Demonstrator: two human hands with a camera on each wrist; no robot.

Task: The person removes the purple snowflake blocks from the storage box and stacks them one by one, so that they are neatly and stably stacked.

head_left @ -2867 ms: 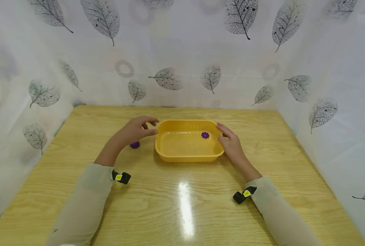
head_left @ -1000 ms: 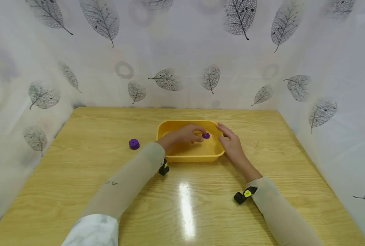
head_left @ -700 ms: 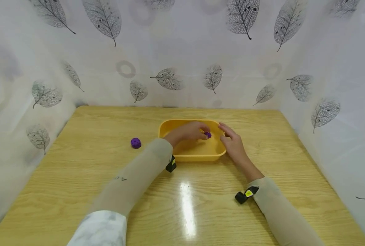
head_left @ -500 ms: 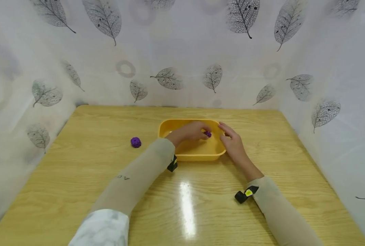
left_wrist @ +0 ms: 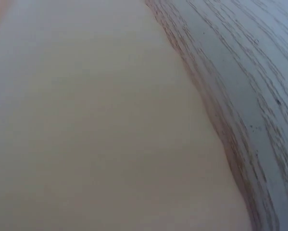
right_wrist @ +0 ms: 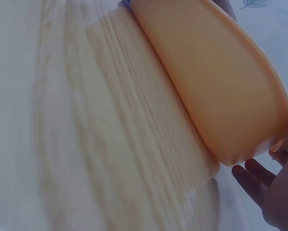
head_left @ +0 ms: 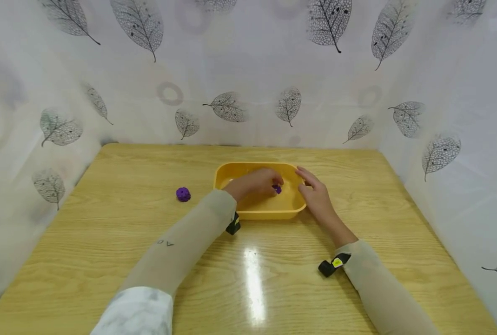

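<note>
A yellow plastic basin (head_left: 269, 215) stands near the middle of the table. Inside it my left hand (head_left: 256, 181) pinches a small purple flower-shaped disc (head_left: 277, 189) between thumb and fingertips, which partly hide it. At the basin's right end my right hand (head_left: 317, 197) touches the rim with loosely extended fingers. From the right wrist view, the fingers of this right hand (right_wrist: 278, 192) lie by the outside of the basin's end (right_wrist: 220, 82). Left of the basin, on the table, sits a knobbly purple ball (head_left: 183, 194). Only sleeve (left_wrist: 105, 120) and tabletop show in the left wrist view.
The wooden table (head_left: 148, 163) has a bright light streak in front of the basin. White curtain (head_left: 248, 60) printed with leaves encloses its back and sides. Black cameras are strapped at both wrists, the left camera (head_left: 233, 224) close to the basin's front left.
My left hand came from outside the basin's left edge over into it and took hold of the purple disc, then drew it slightly left. My right hand stayed at the rim.
</note>
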